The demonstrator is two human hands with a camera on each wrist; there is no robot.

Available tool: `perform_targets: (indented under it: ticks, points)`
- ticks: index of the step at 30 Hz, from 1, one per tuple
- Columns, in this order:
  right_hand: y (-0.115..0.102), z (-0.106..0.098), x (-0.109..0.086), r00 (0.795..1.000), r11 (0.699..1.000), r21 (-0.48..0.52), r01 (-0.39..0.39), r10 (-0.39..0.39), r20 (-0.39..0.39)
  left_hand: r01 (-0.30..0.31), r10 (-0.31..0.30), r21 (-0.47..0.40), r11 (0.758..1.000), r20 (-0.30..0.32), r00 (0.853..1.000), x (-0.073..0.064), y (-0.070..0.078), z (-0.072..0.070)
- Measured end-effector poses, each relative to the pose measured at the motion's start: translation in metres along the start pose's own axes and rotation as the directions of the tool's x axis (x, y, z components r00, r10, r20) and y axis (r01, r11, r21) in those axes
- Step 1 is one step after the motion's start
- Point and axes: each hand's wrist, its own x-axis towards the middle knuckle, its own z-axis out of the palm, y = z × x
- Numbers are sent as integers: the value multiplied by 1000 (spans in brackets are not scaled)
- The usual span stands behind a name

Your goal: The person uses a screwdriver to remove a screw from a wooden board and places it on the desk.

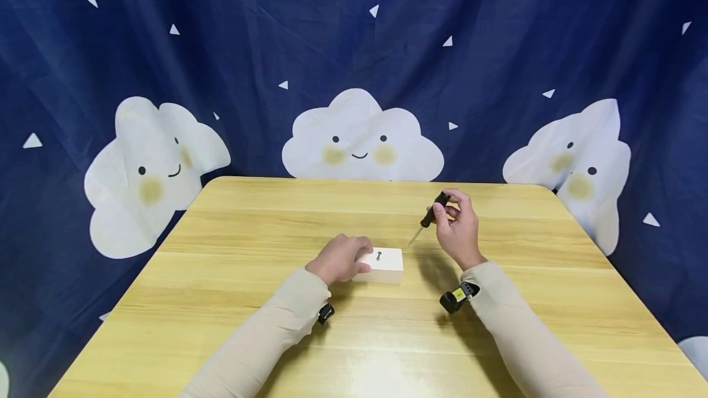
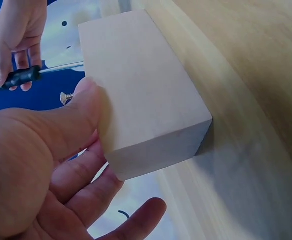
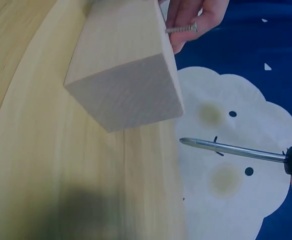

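Well, pale block (image 1: 387, 261): it lay on the table (image 1: 221, 324), its left end inside the left hand (image 1: 343, 258).
Left hand's grasp: it gripped the block, the thumb at the near side.
Screw (image 1: 378, 256): it stood up from the block's top; the right wrist view showed its thread, which in the head view was too small to tell.
Right hand (image 1: 459, 229): to the right of the block and higher, it held the screwdriver (image 1: 435, 209) by the black handle.
Screwdriver tip: near the block's right end, but apart; the right wrist view showed this gap, while in the left wrist view the block covered the tip.
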Motion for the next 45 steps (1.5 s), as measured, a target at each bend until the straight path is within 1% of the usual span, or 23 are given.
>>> perform_targets:
  ticks: [3,7,14,19,20,25,27,33,36,40,45]
  points:
    - [-11,1,2,1000,1000,-17,-14,14,-7,8,-8,3,1000,8,1000,-1,1,0]
    - [-14,3,2,1000,1000,-14,0,0,-14,14,-14,-3,1000,22,1000,-2,2,1]
    - [4,6,3,999,999,40,1,1,-36,15,-15,5,1000,0,1000,0,4,0]
    - [4,10,4,999,997,73,31,-27,-47,21,-22,-18,1000,-22,1000,2,6,-1]
    - [3,11,5,999,997,76,31,-28,-47,22,-23,-21,1000,-25,999,2,6,-1]
    - [-18,13,7,999,997,65,31,-29,-32,32,-33,-24,999,-27,999,3,7,-2]
    - [-21,14,8,999,997,72,33,-31,-29,41,-41,-26,999,-25,999,4,7,-2]
    - [-8,20,4,999,989,142,31,-26,-40,70,-70,-37,997,-12,997,4,9,-3]
    - [-7,22,3,998,987,152,45,-39,-43,83,-84,-46,995,-9,996,4,9,-4]
    - [-6,25,3,997,986,155,64,-57,-48,87,-88,-54,995,-9,996,4,9,-5]
    - [-7,30,2,997,986,154,65,-60,-39,97,-97,-54,994,-2,995,4,9,-5]
